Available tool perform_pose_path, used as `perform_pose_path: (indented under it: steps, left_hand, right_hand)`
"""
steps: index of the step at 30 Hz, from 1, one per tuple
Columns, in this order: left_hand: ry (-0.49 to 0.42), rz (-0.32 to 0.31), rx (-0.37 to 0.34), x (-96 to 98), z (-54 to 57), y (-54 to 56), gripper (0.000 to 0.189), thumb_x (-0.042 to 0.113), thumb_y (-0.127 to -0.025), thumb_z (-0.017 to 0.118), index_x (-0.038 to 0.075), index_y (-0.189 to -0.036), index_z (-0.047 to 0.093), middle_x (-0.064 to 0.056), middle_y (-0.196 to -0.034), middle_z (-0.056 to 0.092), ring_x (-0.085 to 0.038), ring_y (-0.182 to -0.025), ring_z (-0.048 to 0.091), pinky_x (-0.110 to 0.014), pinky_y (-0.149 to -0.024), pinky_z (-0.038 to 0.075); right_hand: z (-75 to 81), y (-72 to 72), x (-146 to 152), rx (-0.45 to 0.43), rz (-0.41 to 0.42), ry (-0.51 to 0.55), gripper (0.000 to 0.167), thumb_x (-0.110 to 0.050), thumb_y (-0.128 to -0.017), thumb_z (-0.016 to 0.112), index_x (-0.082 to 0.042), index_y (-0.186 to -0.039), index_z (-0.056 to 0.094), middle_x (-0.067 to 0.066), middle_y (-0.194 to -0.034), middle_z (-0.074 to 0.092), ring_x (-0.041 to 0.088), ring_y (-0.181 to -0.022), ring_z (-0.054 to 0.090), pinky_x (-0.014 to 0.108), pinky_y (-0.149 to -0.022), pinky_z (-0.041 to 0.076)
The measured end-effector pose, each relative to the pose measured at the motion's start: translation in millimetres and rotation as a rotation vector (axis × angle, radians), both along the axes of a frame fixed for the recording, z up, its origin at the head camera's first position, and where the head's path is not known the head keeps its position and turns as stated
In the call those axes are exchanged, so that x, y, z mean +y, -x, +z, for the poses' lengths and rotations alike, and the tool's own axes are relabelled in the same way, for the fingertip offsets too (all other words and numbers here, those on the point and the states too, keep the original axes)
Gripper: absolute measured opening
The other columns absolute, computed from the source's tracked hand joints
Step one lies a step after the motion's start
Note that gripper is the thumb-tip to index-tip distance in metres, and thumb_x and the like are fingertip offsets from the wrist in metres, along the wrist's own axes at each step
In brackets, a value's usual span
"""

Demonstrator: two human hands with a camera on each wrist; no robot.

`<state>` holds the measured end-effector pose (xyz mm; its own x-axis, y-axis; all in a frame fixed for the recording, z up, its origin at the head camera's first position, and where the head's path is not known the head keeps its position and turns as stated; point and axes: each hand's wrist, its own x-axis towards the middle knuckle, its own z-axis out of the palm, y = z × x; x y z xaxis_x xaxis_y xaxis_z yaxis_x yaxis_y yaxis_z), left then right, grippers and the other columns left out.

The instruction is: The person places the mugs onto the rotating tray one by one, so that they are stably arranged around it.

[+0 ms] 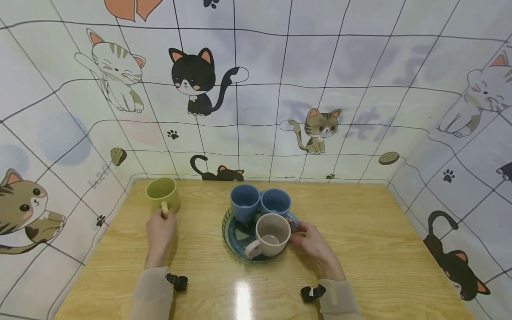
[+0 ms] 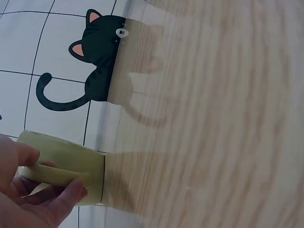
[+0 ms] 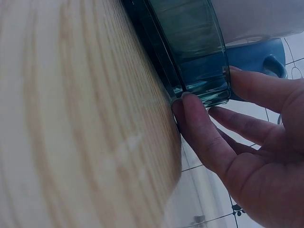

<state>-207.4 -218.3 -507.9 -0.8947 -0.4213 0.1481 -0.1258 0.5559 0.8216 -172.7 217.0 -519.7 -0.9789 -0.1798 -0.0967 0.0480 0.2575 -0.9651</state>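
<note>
At the table's back left, my left hand (image 1: 161, 231) holds a green mug (image 1: 171, 194) by its handle. In the left wrist view the fingers and thumb curl round that handle (image 2: 54, 175), and the mug stands upright on the table. A round glass tray (image 1: 229, 240) bears two blue mugs, one at left (image 1: 244, 202) and one at right (image 1: 276, 202), with a pale pinkish mug (image 1: 274, 235) in front. My right hand (image 1: 312, 242) grips the tray's right edge; up close, thumb and fingers sit on its clear blue-green wall (image 3: 190, 42).
The light wooden table (image 1: 384, 244) is bounded by a cat-print cloth wall (image 1: 260, 133) at the back and sides. Black straps (image 1: 178, 282) with small boxes are on both wrists, over beige sleeves (image 1: 152, 293).
</note>
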Motion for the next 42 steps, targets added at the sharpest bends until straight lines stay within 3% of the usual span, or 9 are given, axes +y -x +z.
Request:
perform_pose_path:
  steps: [6,11,18,23,27,29,34,42]
  left_hand:
    - [0.031,0.003,0.031,-9.8,1.2,-9.2,0.028,0.021,-0.102,0.046,-0.002,-0.095,0.059,-0.014,-0.075,0.056,-0.024,-0.064,0.050,-0.030,-0.051,0.039]
    - [0.008,0.008,0.055,-19.9,2.0,-17.7,0.035,0.024,-0.104,0.047,-0.007,-0.112,0.062,-0.023,-0.095,0.065,-0.027,-0.077,0.060,-0.022,-0.055,0.044]
    - [-0.004,0.041,0.044,-37.6,2.8,-26.9,0.036,0.027,-0.105,0.047,-0.005,-0.114,0.062,-0.023,-0.097,0.064,-0.021,-0.072,0.054,-0.021,-0.051,0.042]
    - [0.015,0.054,0.056,-43.7,3.4,-29.9,0.036,0.028,-0.103,0.051,-0.003,-0.115,0.064,-0.024,-0.107,0.067,-0.030,-0.089,0.064,-0.014,-0.057,0.042]
    - [-0.041,0.017,0.085,-39.9,6.2,-29.4,0.038,0.029,-0.102,0.054,-0.004,-0.118,0.064,-0.024,-0.113,0.066,-0.037,-0.099,0.066,-0.005,-0.061,0.042]
    - [-0.072,-0.003,0.093,-37.5,8.0,-29.1,0.040,0.031,-0.101,0.055,-0.004,-0.119,0.064,-0.024,-0.116,0.066,-0.037,-0.101,0.066,-0.003,-0.064,0.043]
    - [-0.089,-0.045,0.064,-35.6,11.5,-35.8,0.042,0.035,-0.101,0.054,0.001,-0.123,0.064,-0.018,-0.118,0.066,-0.032,-0.105,0.066,-0.007,-0.070,0.047]
    - [-0.142,-0.192,0.128,-28.4,19.2,-38.2,0.037,0.029,-0.101,0.056,0.000,-0.122,0.064,-0.019,-0.119,0.066,-0.030,-0.105,0.066,-0.016,-0.079,0.051]
  right_hand:
    - [-0.2,1.9,1,-0.009,0.008,0.021,0.038,0.003,-0.090,0.066,0.010,-0.125,0.054,0.019,-0.110,0.062,0.027,-0.101,0.065,0.039,-0.084,0.054]
    - [2.2,0.4,-1,0.004,0.005,0.005,0.036,0.002,-0.089,0.067,0.009,-0.123,0.055,0.019,-0.110,0.062,0.027,-0.100,0.065,0.037,-0.083,0.054]
    - [-2.4,-2.3,-5,0.013,-0.041,-0.045,0.032,0.001,-0.086,0.071,0.005,-0.116,0.061,0.014,-0.105,0.064,0.025,-0.099,0.063,0.034,-0.082,0.052]
    - [1.9,-4.1,-3,0.005,-0.011,-0.013,0.033,0.004,-0.088,0.068,0.009,-0.119,0.058,0.018,-0.106,0.063,0.028,-0.098,0.064,0.036,-0.081,0.054]
    - [25.4,-10.4,-3,0.019,0.005,-0.023,0.031,0.004,-0.089,0.067,0.010,-0.118,0.058,0.021,-0.106,0.063,0.031,-0.099,0.063,0.039,-0.082,0.054]
    - [26.9,-9.7,-2,0.035,-0.006,-0.042,0.031,0.003,-0.088,0.068,0.008,-0.117,0.060,0.019,-0.106,0.063,0.030,-0.100,0.063,0.037,-0.083,0.053]
    - [2.7,-4.1,1,0.040,-0.009,-0.063,0.033,-0.001,-0.088,0.070,0.005,-0.119,0.060,0.015,-0.107,0.064,0.027,-0.101,0.063,0.033,-0.082,0.052]
    - [-1.6,-2.1,2,0.060,0.012,-0.038,0.033,-0.001,-0.090,0.069,0.008,-0.120,0.058,0.017,-0.107,0.064,0.029,-0.101,0.063,0.035,-0.081,0.054]
